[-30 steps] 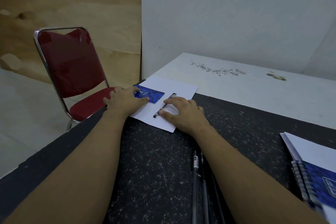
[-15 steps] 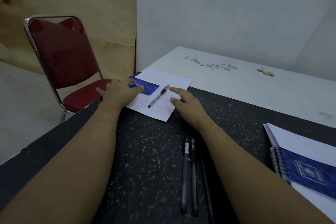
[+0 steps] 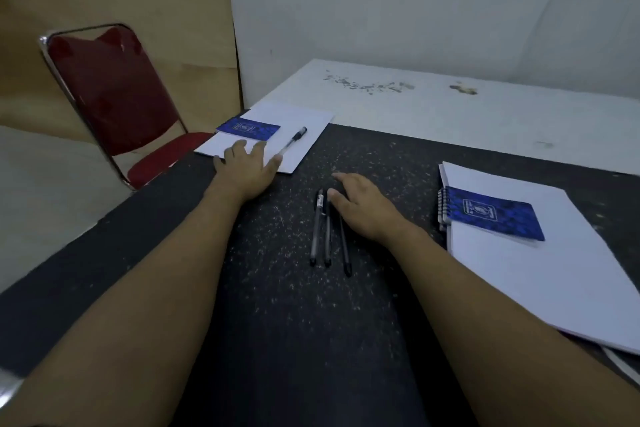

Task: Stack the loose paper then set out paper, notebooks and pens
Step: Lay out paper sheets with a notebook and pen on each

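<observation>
A white sheet of paper (image 3: 304, 121) lies at the far left of the dark table, with a small blue notebook (image 3: 248, 128) and a pen (image 3: 293, 139) on it. My left hand (image 3: 248, 166) lies flat with spread fingers on the sheet's near edge. My right hand (image 3: 360, 204) hovers open over the far ends of three pens (image 3: 327, 232) lying side by side mid-table. At the right, a blue spiral notebook (image 3: 491, 213) sits on a stack of white paper (image 3: 540, 284).
The dark speckled table (image 3: 298, 322) has its left edge close to my left arm. A red chair (image 3: 114, 97) stands past that edge. A white tabletop (image 3: 450, 114) adjoins the far side, against a white wall.
My left hand slid back off the far blue notebook to the sheet's near edge. My right hand left the far pen and drew back to the three pens.
</observation>
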